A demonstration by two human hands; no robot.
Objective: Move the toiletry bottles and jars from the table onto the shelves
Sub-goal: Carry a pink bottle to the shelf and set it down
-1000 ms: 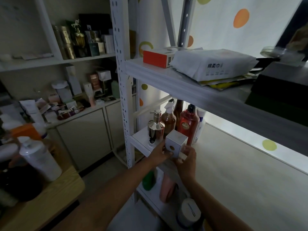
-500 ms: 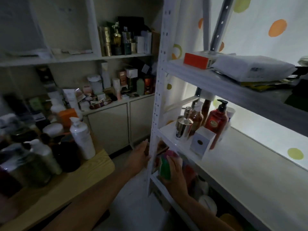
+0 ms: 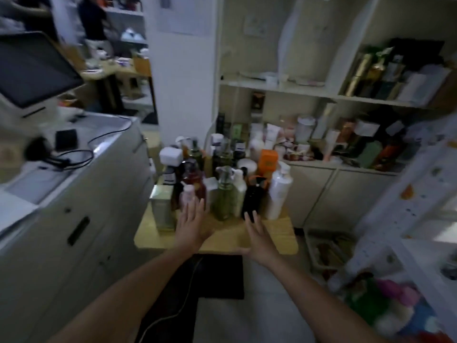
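Change: both hands moved from the shelf rack to over the table.
Left hand: released, fingers spread, empty.
Right hand: released, empty.
Toiletry bottles: crowded on the table's far side.

Motion blur smears the white shelf rack at 3 o'clock, which the frame edge also cuts off. The green and pink items below it at 5 o'clock are too smeared to identify. On the wooden counter at centre, the front-row bottles hide those behind them toward 12 o'clock, and no label is legible. The left hand covers the foot of a small pink bottle, and the right hand overlaps the base of a black bottle; contact cannot be judged. Both forearms run off at 6 o'clock. A dark monitor is cropped at 10 o'clock.
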